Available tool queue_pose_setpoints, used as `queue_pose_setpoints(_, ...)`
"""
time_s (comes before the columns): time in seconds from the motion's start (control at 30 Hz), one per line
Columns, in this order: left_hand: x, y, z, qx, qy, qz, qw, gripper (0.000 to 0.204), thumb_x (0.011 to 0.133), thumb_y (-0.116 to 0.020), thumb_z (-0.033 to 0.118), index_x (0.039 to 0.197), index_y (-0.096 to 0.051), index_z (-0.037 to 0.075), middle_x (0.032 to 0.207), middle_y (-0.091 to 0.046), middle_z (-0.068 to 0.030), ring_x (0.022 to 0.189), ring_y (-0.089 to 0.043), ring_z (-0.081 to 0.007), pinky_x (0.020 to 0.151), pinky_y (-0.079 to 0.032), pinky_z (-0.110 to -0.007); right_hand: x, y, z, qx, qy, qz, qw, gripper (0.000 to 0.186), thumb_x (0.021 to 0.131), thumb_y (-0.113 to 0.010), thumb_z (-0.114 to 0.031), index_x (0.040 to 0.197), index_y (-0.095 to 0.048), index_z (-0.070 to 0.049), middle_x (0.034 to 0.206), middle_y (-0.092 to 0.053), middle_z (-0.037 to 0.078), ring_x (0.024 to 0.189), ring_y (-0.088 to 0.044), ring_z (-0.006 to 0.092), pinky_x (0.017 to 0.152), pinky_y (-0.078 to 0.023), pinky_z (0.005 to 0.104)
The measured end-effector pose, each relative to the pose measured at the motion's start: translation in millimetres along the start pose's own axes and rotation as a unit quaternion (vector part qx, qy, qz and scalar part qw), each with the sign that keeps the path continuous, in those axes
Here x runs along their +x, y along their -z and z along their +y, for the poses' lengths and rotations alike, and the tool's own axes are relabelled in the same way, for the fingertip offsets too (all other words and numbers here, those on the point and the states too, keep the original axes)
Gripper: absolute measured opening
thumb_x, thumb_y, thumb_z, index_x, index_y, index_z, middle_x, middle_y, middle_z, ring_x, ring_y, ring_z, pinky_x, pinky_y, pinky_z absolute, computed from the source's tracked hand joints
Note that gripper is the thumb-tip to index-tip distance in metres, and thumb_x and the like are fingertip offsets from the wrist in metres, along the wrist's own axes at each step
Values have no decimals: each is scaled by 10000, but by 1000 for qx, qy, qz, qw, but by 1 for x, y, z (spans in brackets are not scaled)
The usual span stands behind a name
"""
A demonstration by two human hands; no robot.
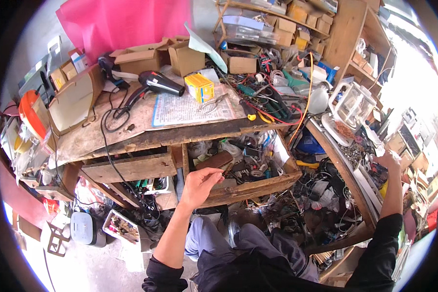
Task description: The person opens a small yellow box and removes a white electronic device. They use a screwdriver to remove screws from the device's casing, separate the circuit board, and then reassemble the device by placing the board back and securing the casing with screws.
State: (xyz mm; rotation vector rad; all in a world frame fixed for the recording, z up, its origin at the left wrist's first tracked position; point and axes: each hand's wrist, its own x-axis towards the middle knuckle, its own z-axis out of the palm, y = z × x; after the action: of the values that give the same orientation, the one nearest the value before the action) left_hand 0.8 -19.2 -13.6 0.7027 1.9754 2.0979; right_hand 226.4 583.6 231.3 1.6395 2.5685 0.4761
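Observation:
My left hand (200, 187) hovers at the front of an open wooden drawer (248, 191). Its thumb and fingertips are pinched together; whatever sits between them is too small to name. The drawer holds mixed small parts, a brown block (214, 161) and clear plastic bags. Far to the right, my right hand (388, 160) reaches over the cluttered side bench, beside a heap of small metal parts (359, 152). Its fingers blend into the bright clutter, so their grip is unclear. A clear-walled appliance jug (354, 106) with a white handle stands beyond that heap.
On the workbench lie a black hair dryer (161, 83), a yellow box (199, 87), pliers (213, 103) on a printed sheet (180, 113), and tangled tools with cables (265, 97). A second drawer (131, 168) is on the left. Cables and scraps (321, 194) crowd the space below.

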Motion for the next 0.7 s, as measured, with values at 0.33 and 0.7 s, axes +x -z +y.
queue_pose_setpoints(0.33,5,-2,10,-13,46,-3,999,215,1051,-668,136,1117,-765,-44,940,-784,-84,899,-728,-129,836,-586,-277,-72,30,-33,20,68,263,962,456,877,-801,-359,1164,-719,-15,1084,-762,225,1058,-726,396,920,-560,508)
queue_pose_setpoints(0.7,8,-3,12,41,81,24,996,296,1022,-715,282,920,-757,8,688,-644,14,606,-573,-66,552,-445,-271,-205,65,-206,248,376,110,886,368,885,-805,-367,1132,-767,-96,907,-776,168,880,-756,373,771,-584,479)
